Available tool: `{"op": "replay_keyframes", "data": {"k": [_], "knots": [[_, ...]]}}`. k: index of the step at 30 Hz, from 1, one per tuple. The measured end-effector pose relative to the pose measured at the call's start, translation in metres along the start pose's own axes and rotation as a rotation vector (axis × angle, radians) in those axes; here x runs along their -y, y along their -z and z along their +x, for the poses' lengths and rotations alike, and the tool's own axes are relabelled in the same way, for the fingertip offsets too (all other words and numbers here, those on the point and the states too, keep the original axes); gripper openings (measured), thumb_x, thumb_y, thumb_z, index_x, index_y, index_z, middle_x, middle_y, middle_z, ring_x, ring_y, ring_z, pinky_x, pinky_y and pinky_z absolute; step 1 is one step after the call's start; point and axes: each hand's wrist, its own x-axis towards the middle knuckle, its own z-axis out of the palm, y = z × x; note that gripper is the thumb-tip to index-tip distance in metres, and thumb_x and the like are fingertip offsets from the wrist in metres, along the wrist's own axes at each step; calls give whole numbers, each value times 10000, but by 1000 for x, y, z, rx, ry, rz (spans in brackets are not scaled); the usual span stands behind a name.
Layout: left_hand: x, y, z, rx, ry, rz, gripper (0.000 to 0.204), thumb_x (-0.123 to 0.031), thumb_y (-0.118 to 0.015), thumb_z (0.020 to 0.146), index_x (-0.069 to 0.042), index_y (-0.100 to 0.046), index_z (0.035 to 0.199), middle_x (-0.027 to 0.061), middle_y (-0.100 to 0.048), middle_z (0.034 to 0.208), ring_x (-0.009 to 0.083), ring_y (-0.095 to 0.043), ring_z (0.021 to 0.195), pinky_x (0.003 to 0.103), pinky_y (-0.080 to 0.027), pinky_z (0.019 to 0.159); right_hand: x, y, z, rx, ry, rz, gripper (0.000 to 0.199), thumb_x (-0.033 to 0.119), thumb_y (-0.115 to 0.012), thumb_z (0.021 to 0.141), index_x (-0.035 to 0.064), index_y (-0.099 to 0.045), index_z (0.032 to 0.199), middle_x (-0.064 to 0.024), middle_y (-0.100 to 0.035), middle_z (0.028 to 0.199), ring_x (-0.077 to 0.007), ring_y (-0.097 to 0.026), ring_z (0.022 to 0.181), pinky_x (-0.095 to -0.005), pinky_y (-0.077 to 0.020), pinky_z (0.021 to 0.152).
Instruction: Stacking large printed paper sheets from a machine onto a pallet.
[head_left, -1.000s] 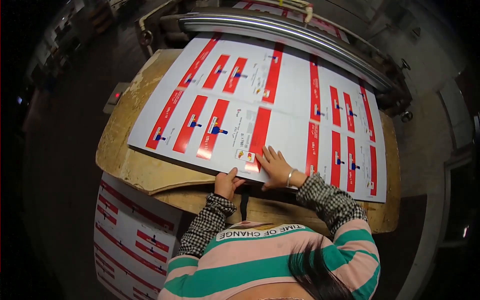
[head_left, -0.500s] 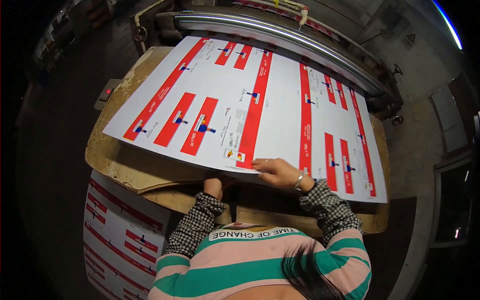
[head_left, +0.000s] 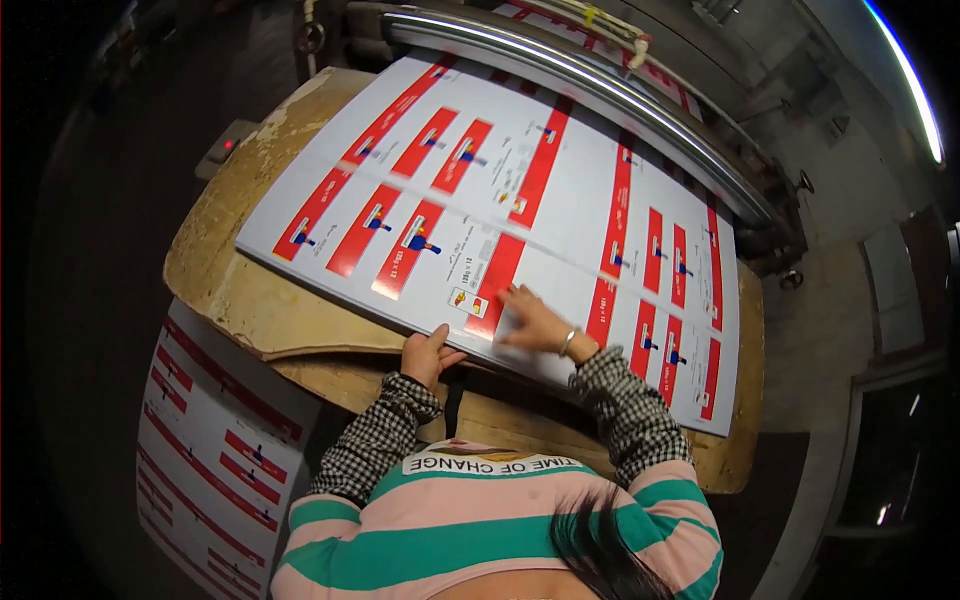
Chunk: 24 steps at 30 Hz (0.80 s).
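Observation:
Large white printed sheets with red bands lie stacked (head_left: pixel 400 310) on a worn wooden board. An upper sheet (head_left: pixel 570 190) reaches to the metal roller (head_left: pixel 560 60), its near edge crossing the middle of the stack. My left hand (head_left: pixel 427 358) is at the stack's near edge, thumb against the edge and a finger stretched along it, apart from the thumb. My right hand (head_left: pixel 537 323), slightly blurred, is over the sheet beside a red band, fingers extended and holding nothing I can see. A bracelet circles the right wrist.
The wooden board (head_left: pixel 205 260) sticks out left of the stack. More printed sheets (head_left: pixel 215 460) are at the lower left. A small box with a red light (head_left: pixel 229 144) is left of the board. Handwheels (head_left: pixel 790 279) stand at the machine's right.
The upper sheet has slid away from me toward the roller, exposing the sheet beneath. My left hand has come up from below the edge; my right hand has shifted slightly left in view.

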Motion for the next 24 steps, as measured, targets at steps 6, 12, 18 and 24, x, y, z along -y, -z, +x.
{"op": "replay_keyframes", "data": {"k": [6,12,18,24], "knots": [[-4,13,-6,36,-16,14,303,-142,-526,820,41,-461,1052,114,-558,969,183,-592,781,255,-512,626,31,2,-27,90,53,-24,818,273,-736,565,36,-345,1243,-274,-165,1336,-421,-146,1242,-414,-203,1014],[-27,14,-20,201,33,-46,253,-138,-595,780,47,-532,940,122,-585,931,170,-589,838,233,-501,629,46,35,-28,-72,118,242,286,118,-534,737,-8,-536,994,-222,-523,1044,-351,-519,933,-350,-430,798],[-13,0,-5,186,54,-121,366,-236,-501,849,57,-430,1056,162,-539,1026,253,-574,896,326,-503,704,11,-6,-31,-92,273,-169,260,180,-528,744,23,-571,947,-182,-559,1013,-320,-552,900,-361,-445,772],[-2,-2,7,61,17,31,338,-216,-437,876,45,-421,1091,144,-539,1023,240,-564,912,344,-493,724,19,13,-6,92,-174,-169,849,371,-722,566,-2,-343,1228,-252,-292,1283,-344,-266,1220,-396,-312,951]]}}
